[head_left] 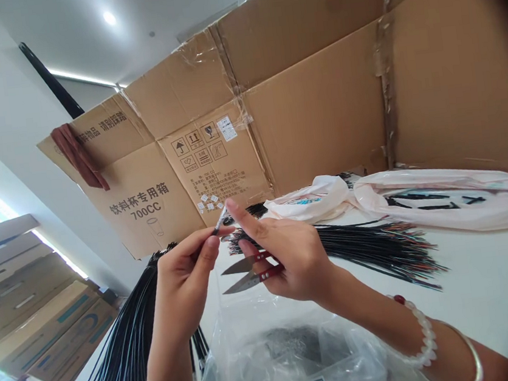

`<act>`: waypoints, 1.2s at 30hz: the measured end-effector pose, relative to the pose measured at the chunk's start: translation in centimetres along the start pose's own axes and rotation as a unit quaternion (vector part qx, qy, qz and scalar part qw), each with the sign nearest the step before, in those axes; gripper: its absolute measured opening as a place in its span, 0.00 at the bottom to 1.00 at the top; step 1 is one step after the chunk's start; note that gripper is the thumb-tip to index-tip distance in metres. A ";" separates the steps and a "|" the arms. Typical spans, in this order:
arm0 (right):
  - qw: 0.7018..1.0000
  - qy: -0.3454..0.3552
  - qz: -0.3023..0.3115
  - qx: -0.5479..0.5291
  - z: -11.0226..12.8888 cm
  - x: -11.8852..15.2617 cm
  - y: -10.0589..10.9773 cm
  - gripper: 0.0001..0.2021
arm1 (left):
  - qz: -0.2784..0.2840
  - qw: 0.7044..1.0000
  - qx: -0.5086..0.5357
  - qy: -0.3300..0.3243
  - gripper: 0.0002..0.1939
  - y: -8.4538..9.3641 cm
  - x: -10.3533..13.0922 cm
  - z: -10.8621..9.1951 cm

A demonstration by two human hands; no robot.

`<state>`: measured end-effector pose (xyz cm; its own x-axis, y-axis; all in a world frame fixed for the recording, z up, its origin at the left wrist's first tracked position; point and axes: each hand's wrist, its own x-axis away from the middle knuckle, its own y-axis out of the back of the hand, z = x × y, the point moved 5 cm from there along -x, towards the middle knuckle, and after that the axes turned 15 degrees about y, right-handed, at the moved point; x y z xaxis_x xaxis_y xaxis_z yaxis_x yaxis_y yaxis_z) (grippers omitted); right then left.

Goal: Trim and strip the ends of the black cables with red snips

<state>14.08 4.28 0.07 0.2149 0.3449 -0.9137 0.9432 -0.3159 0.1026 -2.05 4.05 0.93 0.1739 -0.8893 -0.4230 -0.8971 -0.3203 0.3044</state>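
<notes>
Seen from the head camera, the person's two hands are raised close together over a white worktop [489, 286]. The left hand [184, 284] pinches the end of a thin black cable [218, 222] between thumb and forefinger, holding it up so its stripped tip pokes out toward the right. The right hand [291, 256] is grasping a pair of small red-handled snips [249, 272] in its lower fingers, blades pointing left and slightly apart, while its forefinger and thumb reach up and touch the cable tip. So the cable end sits right between both hands, held by the left and touched by the right.

Below the left forearm a thick bundle of black cables [126, 358] hangs down off the worktop edge. Directly under the hands stands an open clear plastic bag [291, 357] with dark scraps inside; I cannot tell what they are. Behind the right hand another pile of black cables [370, 247] lies flat on the worktop, its coloured wire ends fanned out to the right. Further back rest two pale plastic bags [442, 196], with dark pieces showing through the nearer one.

A wall of flattened cardboard boxes [317, 97], taped together and printed with labels, stands along the far side of the worktop. A reddish cloth [80, 155] hangs over its left corner. To the left, more cartons [34, 313] are stacked near a bright window. The right wrist wears a beaded bracelet [423, 330] and a bangle.
</notes>
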 end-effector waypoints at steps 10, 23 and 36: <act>0.992 -0.045 -0.082 -0.089 -0.6 0.4 0.3 0.25 | 0.002 1.000 0.001 -0.004 0.14 0.0 0.0 -0.1; 0.952 -0.297 -0.070 0.015 -0.8 -0.1 1.6 0.03 | -0.074 0.975 -0.162 -0.135 0.10 -1.7 1.1 -1.4; 0.933 -0.360 0.002 0.004 -1.4 0.1 1.4 0.04 | -0.186 0.879 -0.280 -0.339 0.18 -2.5 2.4 -1.9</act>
<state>15.81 5.08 0.64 -0.0107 -0.3390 -0.9407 0.9406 -0.3226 0.1056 1.34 2.07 0.76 -0.0395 -0.3512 -0.9355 -0.4566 -0.8264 0.3296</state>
